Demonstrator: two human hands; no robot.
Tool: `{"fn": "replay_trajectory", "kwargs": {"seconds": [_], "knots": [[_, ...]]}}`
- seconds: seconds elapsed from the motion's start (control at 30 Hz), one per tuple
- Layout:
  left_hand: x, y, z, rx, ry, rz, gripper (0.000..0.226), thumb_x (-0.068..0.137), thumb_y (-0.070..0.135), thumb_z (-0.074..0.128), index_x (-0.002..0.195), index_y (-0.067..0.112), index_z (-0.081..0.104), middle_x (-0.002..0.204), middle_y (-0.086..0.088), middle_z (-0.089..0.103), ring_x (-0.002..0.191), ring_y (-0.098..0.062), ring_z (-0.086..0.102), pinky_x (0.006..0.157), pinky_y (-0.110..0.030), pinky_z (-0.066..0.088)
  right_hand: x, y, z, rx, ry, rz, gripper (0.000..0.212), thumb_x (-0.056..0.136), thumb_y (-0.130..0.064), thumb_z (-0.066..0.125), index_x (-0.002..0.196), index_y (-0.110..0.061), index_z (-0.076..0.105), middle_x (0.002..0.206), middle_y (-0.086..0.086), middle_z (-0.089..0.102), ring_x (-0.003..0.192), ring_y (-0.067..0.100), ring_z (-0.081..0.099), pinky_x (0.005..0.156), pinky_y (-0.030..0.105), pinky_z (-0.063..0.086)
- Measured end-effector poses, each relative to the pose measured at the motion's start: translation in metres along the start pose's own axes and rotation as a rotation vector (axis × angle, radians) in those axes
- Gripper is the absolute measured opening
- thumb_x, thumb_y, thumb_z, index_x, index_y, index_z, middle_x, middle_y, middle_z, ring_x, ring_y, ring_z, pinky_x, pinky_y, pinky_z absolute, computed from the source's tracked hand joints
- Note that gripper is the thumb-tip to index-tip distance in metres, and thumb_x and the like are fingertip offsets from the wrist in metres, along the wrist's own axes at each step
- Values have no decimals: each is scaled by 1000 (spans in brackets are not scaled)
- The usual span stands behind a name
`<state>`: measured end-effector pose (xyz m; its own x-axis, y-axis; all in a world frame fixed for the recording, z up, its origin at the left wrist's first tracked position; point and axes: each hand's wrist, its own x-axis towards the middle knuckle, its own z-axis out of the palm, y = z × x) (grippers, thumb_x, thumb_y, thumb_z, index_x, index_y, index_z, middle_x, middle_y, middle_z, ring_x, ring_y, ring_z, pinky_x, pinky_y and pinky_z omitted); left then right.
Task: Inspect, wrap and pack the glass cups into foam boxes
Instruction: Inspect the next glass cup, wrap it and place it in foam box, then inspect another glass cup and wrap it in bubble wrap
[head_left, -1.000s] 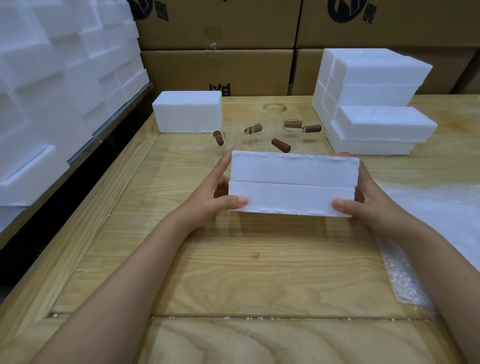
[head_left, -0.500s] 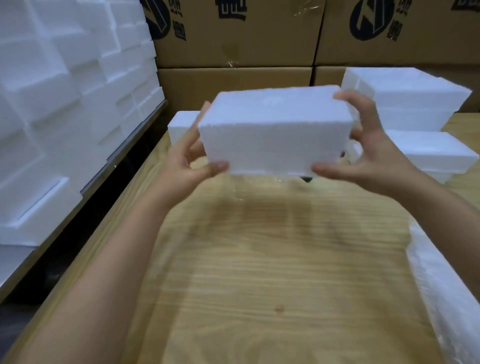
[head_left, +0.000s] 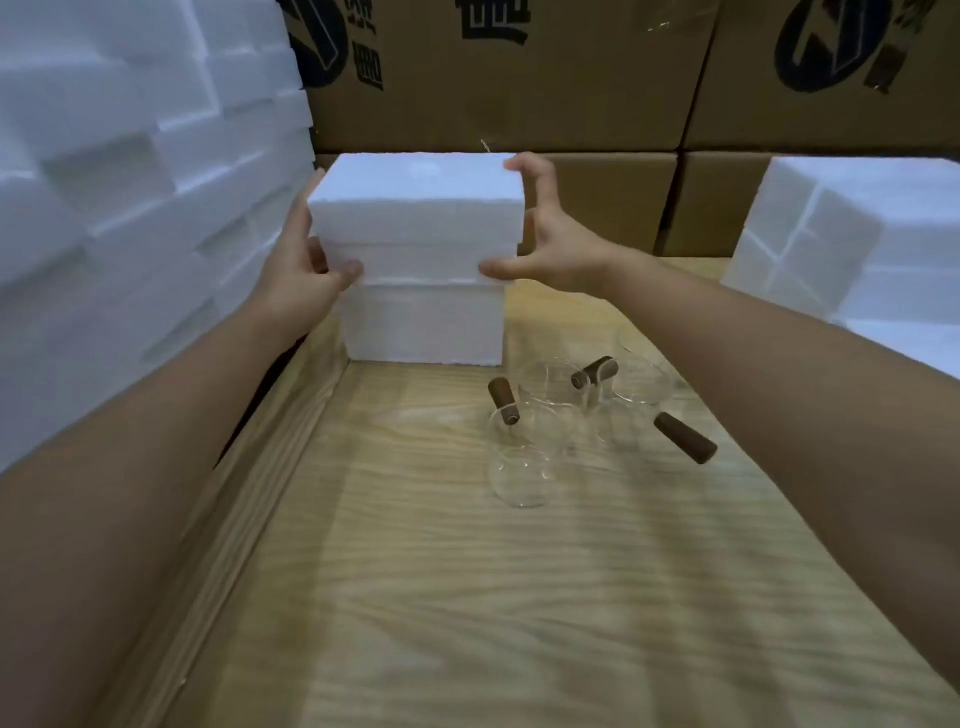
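I hold a closed white foam box (head_left: 415, 208) at the table's far left, resting on top of a second foam box (head_left: 426, 322). My left hand (head_left: 306, 275) grips its left end, thumb on the front face. At the right end, my right hand (head_left: 550, 244) spans the box, thumb at the lower front corner and fingers curled over the top edge. Several clear glass cups (head_left: 524, 457) with brown wooden handles (head_left: 685, 436) stand close together on the table, in front of and to the right of the boxes, under my right forearm.
The wooden table (head_left: 467, 597) has a raised left edge. A wall of stacked foam pieces (head_left: 130, 208) runs along the left. More foam boxes (head_left: 857, 234) are stacked at the right. Cardboard cartons (head_left: 597, 78) line the back.
Both hands lifted the foam box from the table in front of me and carried it away to the far left, onto the other foam box. My view has moved forward.
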<state>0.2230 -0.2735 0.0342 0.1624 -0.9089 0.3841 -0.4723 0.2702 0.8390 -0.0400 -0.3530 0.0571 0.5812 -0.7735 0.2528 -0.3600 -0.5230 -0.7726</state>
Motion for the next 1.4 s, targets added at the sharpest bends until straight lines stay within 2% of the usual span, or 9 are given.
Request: {"fn": "replay_trajectory", "kwargs": {"seconds": [0.13, 0.27, 0.47, 0.6, 0.77, 1.0, 1.13, 1.27, 1.4], "knots": [[6, -21, -1, 29, -17, -21, 77, 92, 0, 58, 150, 35, 20, 127, 11, 54, 111, 6, 53, 76, -5, 48, 15, 15, 13, 18, -7, 26, 91, 79, -18, 75, 136, -36, 7, 123, 3, 42, 113, 21, 53, 92, 30, 52], [6, -30, 1, 20, -45, -30, 76, 96, 5, 54, 152, 32, 12, 144, -2, 46, 128, -12, 47, 86, -12, 46, 15, 23, 20, 54, 16, 31, 93, 80, -15, 74, 139, -35, 6, 123, -3, 35, 108, 12, 50, 74, 13, 52], [5, -22, 0, -8, -115, -123, 102, 90, 0, 61, 152, 32, -14, 155, -4, 31, 137, -19, 39, 110, -40, 37, 6, 15, 19, 9, -17, 86, 124, 75, -28, 80, 145, -42, -22, 158, 4, 6, 140, 30, 27, 110, 45, 29], [-15, -6, 8, -88, 80, -191, 111, 83, 0, 66, 151, 30, -16, 160, -11, 12, 145, -25, 23, 115, -46, 29, -19, -2, 6, -41, 120, 176, 134, 68, -37, 84, 142, -43, -27, 160, 13, 0, 146, 33, 13, 115, 57, 18], [-79, 32, 50, 61, 479, 41, 72, 81, 16, 57, 146, 29, 28, 136, 8, 39, 129, -12, 37, 108, -32, 35, -94, -22, -17, -38, 420, 162, 101, 79, -34, 76, 147, -44, 2, 142, 5, 41, 133, 20, 38, 105, 43, 36], [-181, 88, 142, -80, 546, 131, 44, 81, 9, 53, 118, 29, 43, 96, 18, 42, 93, -11, 43, 90, -37, 41, -236, -18, 7, 41, 910, 142, 20, 92, -16, 56, 108, -27, 54, 94, -15, 56, 95, 6, 56, 76, 15, 43], [-221, 102, 174, -176, 533, 29, 36, 84, 4, 51, 114, 23, 47, 82, 12, 46, 83, -14, 47, 85, -39, 43, -285, -7, 43, 200, 1092, 290, 22, 88, -4, 53, 86, -26, 57, 79, -14, 56, 67, -10, 50, 65, 8, 38], [-238, 99, 182, -83, 552, -63, 42, 84, -1, 55, 124, 10, 48, 89, 8, 48, 92, -18, 47, 93, -48, 41, -300, -2, 53, 267, 1079, 425, 21, 86, -2, 51, 87, -21, 60, 75, -12, 54, 64, -3, 50, 57, 2, 36], [-231, 96, 186, 60, 475, -240, 84, 77, 13, 72, 146, 16, 24, 140, -11, 33, 127, -28, 35, 110, -41, 29, -298, -1, 52, 215, 978, 456, 19, 86, -4, 51, 87, -20, 61, 74, -11, 55, 64, 2, 49, 53, 3, 36]]}}
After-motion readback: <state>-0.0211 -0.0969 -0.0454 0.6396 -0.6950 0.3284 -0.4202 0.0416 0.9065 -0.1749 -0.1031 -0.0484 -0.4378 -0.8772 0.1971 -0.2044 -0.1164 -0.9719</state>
